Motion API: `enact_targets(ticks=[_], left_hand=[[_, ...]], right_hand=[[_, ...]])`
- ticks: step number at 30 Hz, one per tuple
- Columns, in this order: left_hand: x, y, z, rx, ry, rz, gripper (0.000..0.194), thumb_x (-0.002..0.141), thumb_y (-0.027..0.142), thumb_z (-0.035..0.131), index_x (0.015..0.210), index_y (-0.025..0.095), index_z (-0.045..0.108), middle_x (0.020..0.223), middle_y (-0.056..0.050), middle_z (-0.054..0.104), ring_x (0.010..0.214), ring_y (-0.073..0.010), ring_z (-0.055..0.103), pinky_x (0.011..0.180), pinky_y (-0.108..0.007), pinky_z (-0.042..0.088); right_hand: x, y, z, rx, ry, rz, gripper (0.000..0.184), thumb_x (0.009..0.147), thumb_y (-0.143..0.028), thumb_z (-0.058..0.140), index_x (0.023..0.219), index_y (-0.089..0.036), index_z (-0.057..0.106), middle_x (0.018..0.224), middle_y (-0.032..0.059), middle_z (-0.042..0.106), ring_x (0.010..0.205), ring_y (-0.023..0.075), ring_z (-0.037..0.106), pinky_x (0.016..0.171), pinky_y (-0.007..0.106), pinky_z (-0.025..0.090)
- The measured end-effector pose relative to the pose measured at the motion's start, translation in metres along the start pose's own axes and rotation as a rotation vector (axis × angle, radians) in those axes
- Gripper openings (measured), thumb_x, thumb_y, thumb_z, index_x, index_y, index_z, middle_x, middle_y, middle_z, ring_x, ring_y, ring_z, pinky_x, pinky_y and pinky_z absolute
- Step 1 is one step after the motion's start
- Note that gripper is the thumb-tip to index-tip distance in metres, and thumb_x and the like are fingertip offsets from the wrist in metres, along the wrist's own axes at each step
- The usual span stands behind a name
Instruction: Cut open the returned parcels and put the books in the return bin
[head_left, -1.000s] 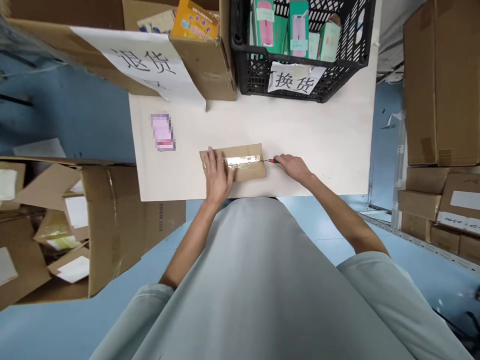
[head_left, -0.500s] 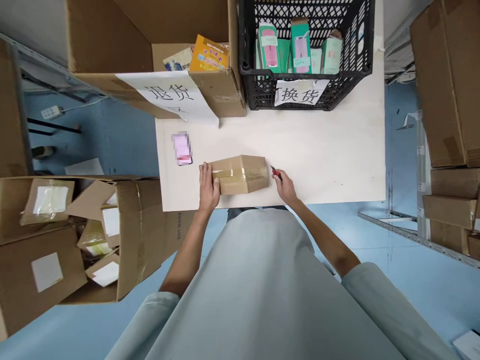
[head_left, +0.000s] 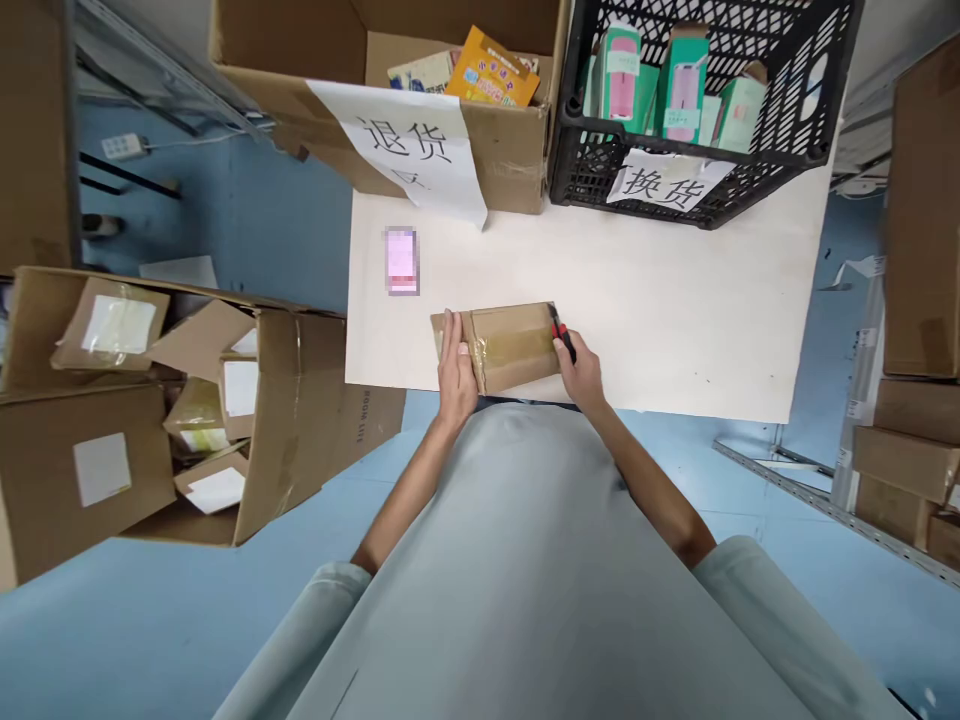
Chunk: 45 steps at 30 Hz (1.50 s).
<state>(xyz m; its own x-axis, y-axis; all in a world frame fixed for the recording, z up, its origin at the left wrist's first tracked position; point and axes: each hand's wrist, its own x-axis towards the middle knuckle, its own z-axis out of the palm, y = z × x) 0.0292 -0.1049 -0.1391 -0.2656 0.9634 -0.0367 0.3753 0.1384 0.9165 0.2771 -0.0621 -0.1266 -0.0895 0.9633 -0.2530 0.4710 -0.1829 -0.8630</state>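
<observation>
A small brown cardboard box [head_left: 517, 345] with shiny clear tape lies slightly slanted near the front edge of the white table. My left hand [head_left: 457, 370] holds it at its left end, fingers stretched over the cardboard and thumb against it. In my right hand [head_left: 581, 375] is a red and black utility knife [head_left: 564, 338], fingers wrapped round its handle. Its tip is at the upper right corner of the box; whether the blade cuts into the cardboard I cannot tell.
Behind stand a large open carton [head_left: 510, 160] with a paper sign and a black plastic crate [head_left: 750, 185] of green boxes. A blurred pink phone-like item [head_left: 403, 260] lies on the table [head_left: 675, 300]. A carton of parcels [head_left: 292, 430] is at left; shelved boxes [head_left: 911, 460] at right.
The view has shifted, and the box now shows a different side, tilted up to the right. My right hand has brought the knife from beside the box to its right end.
</observation>
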Motion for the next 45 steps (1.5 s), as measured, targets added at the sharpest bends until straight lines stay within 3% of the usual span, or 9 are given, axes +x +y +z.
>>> enact_targets(ticks=[7, 11, 14, 18, 21, 28, 34, 40, 45], left_hand=[[-0.016, 0.006, 0.052, -0.203, -0.152, -0.137, 0.082, 0.117, 0.076, 0.026, 0.181, 0.027, 0.038, 0.187, -0.008, 0.04, 0.176, -0.0263, 0.034, 0.146, -0.045, 0.025], [-0.025, -0.002, 0.064, -0.139, -0.258, -0.184, 0.075, 0.118, 0.072, 0.031, 0.181, 0.032, 0.036, 0.183, -0.009, 0.047, 0.168, -0.0274, 0.048, 0.137, -0.05, 0.045], [-0.017, -0.003, 0.054, -0.139, -0.217, -0.18, 0.074, 0.116, 0.073, 0.042, 0.176, 0.031, 0.044, 0.179, -0.014, 0.051, 0.166, -0.0312, 0.051, 0.13, -0.051, 0.053], [0.007, 0.01, 0.035, -0.137, -0.252, -0.126, 0.062, 0.107, 0.067, 0.066, 0.153, 0.025, 0.071, 0.159, -0.015, 0.07, 0.15, -0.0336, 0.066, 0.117, -0.05, 0.064], [0.021, 0.017, 0.027, -0.141, -0.298, -0.13, 0.049, 0.101, 0.056, 0.075, 0.136, 0.022, 0.08, 0.144, -0.012, 0.078, 0.136, -0.0308, 0.073, 0.112, -0.047, 0.067], [0.035, 0.014, 0.025, -0.179, -0.309, -0.123, 0.042, 0.093, 0.047, 0.085, 0.124, 0.019, 0.085, 0.131, -0.011, 0.083, 0.123, -0.0295, 0.078, 0.104, -0.044, 0.07], [0.033, 0.016, 0.028, -0.149, -0.278, -0.12, 0.041, 0.091, 0.046, 0.089, 0.121, 0.019, 0.086, 0.126, -0.012, 0.084, 0.107, -0.0254, 0.081, 0.097, -0.04, 0.07], [0.035, 0.011, 0.031, -0.168, -0.28, -0.12, 0.039, 0.092, 0.044, 0.089, 0.122, 0.019, 0.086, 0.128, -0.012, 0.083, 0.104, -0.0245, 0.081, 0.099, -0.041, 0.07], [0.036, 0.008, 0.029, -0.185, -0.297, -0.094, 0.045, 0.094, 0.053, 0.088, 0.123, 0.019, 0.087, 0.131, -0.013, 0.083, 0.106, -0.0259, 0.082, 0.1, -0.043, 0.07]], right_hand=[[-0.004, -0.023, -0.069, -0.326, 0.054, -0.081, 0.052, 0.119, -0.058, 0.039, 0.145, -0.025, 0.069, 0.127, 0.013, 0.083, 0.111, 0.0309, 0.076, 0.098, 0.042, 0.06], [0.0, -0.017, -0.082, -0.45, 0.043, -0.134, 0.048, 0.12, -0.047, 0.036, 0.144, -0.024, 0.07, 0.142, 0.0172, 0.076, 0.126, 0.0326, 0.072, 0.106, 0.046, 0.06], [-0.003, -0.015, -0.08, -0.528, 0.093, -0.121, 0.049, 0.121, -0.046, 0.034, 0.148, -0.023, 0.069, 0.142, 0.0191, 0.074, 0.129, 0.0337, 0.07, 0.108, 0.05, 0.06], [-0.019, -0.027, -0.072, -0.601, 0.176, -0.096, 0.057, 0.122, -0.051, 0.028, 0.154, -0.023, 0.066, 0.131, 0.0178, 0.078, 0.123, 0.0334, 0.072, 0.104, 0.049, 0.062], [-0.039, -0.042, -0.065, -0.581, 0.111, -0.079, 0.056, 0.122, -0.053, 0.03, 0.155, -0.024, 0.065, 0.133, 0.016, 0.081, 0.12, 0.0326, 0.076, 0.099, 0.045, 0.064], [-0.08, -0.054, -0.038, -0.411, -0.235, 0.04, 0.048, 0.115, -0.045, 0.051, 0.158, -0.03, 0.066, 0.115, 0.0063, 0.088, 0.096, 0.0335, 0.084, 0.088, 0.044, 0.066], [-0.082, -0.045, -0.019, -0.486, -0.229, 0.045, 0.052, 0.115, -0.045, 0.051, 0.164, -0.032, 0.063, 0.115, 0.0073, 0.089, 0.096, 0.0353, 0.084, 0.085, 0.044, 0.065], [-0.08, -0.045, -0.011, -0.51, -0.216, -0.007, 0.054, 0.119, -0.05, 0.045, 0.167, -0.031, 0.06, 0.11, 0.0083, 0.089, 0.095, 0.0334, 0.084, 0.084, 0.04, 0.063], [-0.083, -0.051, -0.012, -0.539, -0.247, 0.017, 0.055, 0.119, -0.047, 0.045, 0.169, -0.028, 0.059, 0.105, 0.0088, 0.089, 0.09, 0.0328, 0.083, 0.083, 0.04, 0.061]])
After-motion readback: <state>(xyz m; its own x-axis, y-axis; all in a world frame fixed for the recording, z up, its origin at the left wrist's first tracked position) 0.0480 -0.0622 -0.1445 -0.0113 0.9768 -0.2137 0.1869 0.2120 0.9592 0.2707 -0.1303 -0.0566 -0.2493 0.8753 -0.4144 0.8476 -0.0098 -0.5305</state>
